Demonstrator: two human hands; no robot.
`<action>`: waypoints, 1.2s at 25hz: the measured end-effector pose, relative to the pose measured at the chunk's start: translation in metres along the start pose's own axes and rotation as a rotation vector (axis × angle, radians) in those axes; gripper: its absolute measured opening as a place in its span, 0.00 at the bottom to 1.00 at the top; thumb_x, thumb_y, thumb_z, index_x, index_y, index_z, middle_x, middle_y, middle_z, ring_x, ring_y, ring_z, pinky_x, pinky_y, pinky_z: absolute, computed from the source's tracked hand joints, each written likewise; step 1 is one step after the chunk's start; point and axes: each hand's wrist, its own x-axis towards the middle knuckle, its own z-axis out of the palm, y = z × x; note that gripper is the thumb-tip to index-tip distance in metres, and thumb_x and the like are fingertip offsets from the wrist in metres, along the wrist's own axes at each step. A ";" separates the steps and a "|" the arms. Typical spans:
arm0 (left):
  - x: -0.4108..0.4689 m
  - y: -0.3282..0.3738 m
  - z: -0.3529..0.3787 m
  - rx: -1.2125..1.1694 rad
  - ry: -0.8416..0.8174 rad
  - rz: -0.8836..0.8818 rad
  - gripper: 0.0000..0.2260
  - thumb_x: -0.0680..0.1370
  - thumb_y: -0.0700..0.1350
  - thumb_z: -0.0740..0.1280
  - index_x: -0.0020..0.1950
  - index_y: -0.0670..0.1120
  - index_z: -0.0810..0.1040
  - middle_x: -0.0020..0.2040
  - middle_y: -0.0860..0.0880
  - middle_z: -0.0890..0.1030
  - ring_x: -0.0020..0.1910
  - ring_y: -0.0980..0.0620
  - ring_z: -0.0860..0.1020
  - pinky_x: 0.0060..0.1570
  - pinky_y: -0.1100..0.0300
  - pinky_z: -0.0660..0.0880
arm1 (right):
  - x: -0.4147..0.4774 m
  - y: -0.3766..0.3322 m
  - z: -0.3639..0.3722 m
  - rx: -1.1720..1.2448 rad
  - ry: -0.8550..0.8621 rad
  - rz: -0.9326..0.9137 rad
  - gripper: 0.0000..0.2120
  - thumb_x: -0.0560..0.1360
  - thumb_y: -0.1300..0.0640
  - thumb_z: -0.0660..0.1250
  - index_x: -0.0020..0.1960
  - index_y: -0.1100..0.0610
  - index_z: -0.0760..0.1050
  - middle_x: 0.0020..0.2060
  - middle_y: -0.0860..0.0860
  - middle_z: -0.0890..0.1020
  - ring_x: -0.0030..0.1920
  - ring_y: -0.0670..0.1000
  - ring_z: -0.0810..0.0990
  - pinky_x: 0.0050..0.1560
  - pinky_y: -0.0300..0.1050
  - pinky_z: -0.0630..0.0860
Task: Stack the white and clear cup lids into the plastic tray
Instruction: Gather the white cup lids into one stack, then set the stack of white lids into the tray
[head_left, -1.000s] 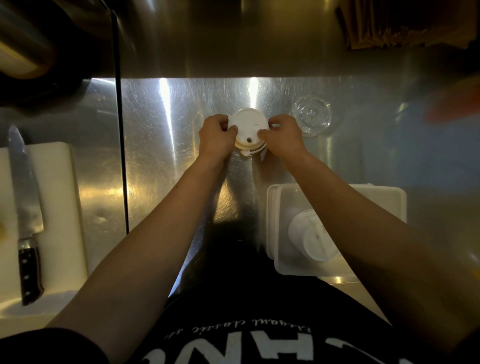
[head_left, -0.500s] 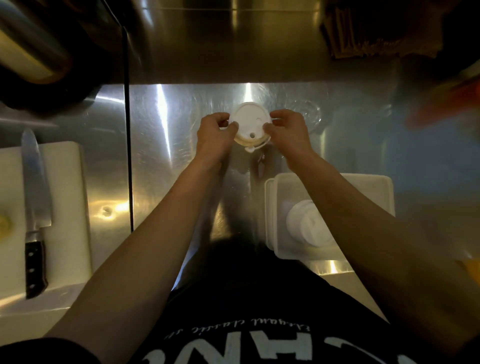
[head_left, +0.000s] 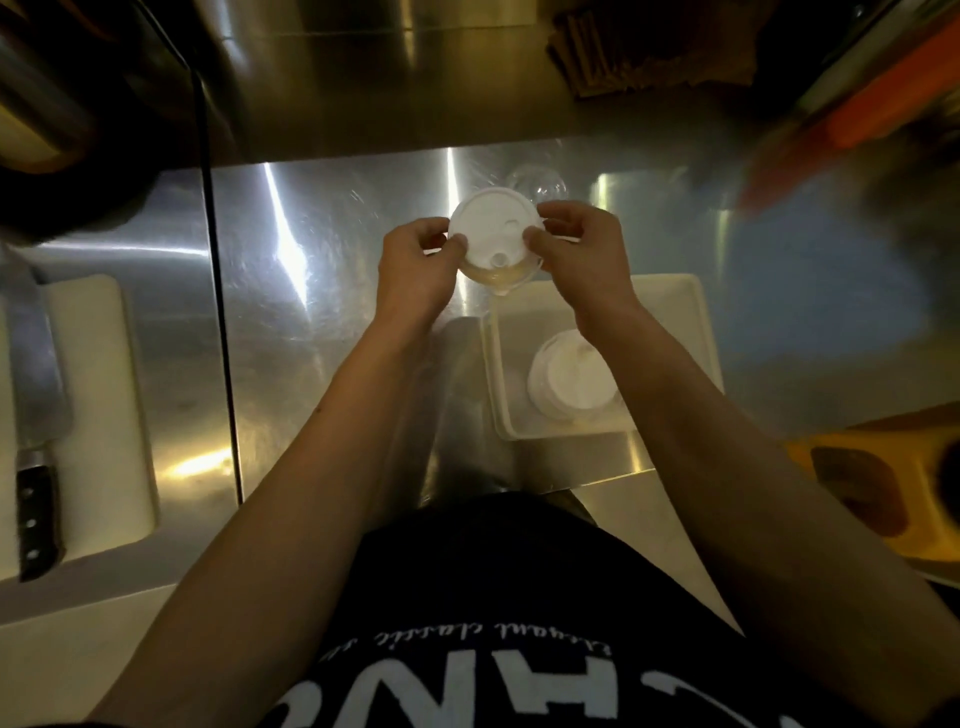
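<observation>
Spanning the frame, a stainless steel desk (head_left: 322, 332) is seen from above, its brushed surface streaked with glare. A pale cutting board (head_left: 98, 405) lies at its left edge, and a black-handled knife (head_left: 36, 415) is laid lengthwise along the board. At the right of centre a plastic tray (head_left: 691, 332) is set near the front edge of the desk; a short stack of white lids (head_left: 566, 379) is seen inside it, partly covered by the right forearm. Above the desk, just beyond the far left corner of the tray, a white cup lid (head_left: 491, 228) is held flat side up between both hands, with what appear to be further lids nested beneath it. The left hand (head_left: 415, 275) is closed on the lid's left rim, thumb on top; the right hand (head_left: 582, 260) is closed on the right rim in the same manner. A clear lid (head_left: 537, 182) is left on the desk just behind the held lid, partly hidden by it. The right edge of the scene is blurred.
</observation>
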 end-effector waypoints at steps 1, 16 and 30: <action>-0.008 -0.001 0.005 -0.009 -0.001 0.009 0.15 0.76 0.46 0.67 0.62 0.46 0.79 0.56 0.50 0.82 0.55 0.53 0.80 0.60 0.50 0.78 | -0.004 0.002 -0.008 -0.010 -0.005 -0.009 0.17 0.74 0.58 0.70 0.62 0.58 0.77 0.56 0.54 0.82 0.55 0.52 0.81 0.59 0.54 0.80; -0.118 -0.016 0.089 -0.119 0.156 0.018 0.12 0.76 0.41 0.66 0.57 0.42 0.81 0.53 0.46 0.84 0.53 0.51 0.81 0.55 0.56 0.78 | -0.036 0.073 -0.105 0.081 -0.189 -0.001 0.15 0.71 0.58 0.72 0.58 0.56 0.79 0.53 0.54 0.82 0.54 0.53 0.82 0.60 0.56 0.79; -0.115 -0.034 0.086 0.149 -0.052 -0.017 0.14 0.78 0.41 0.65 0.63 0.44 0.78 0.57 0.47 0.81 0.53 0.51 0.79 0.53 0.57 0.75 | -0.059 0.101 -0.099 -0.036 -0.117 0.110 0.17 0.73 0.58 0.70 0.61 0.58 0.77 0.53 0.54 0.82 0.53 0.53 0.82 0.58 0.56 0.80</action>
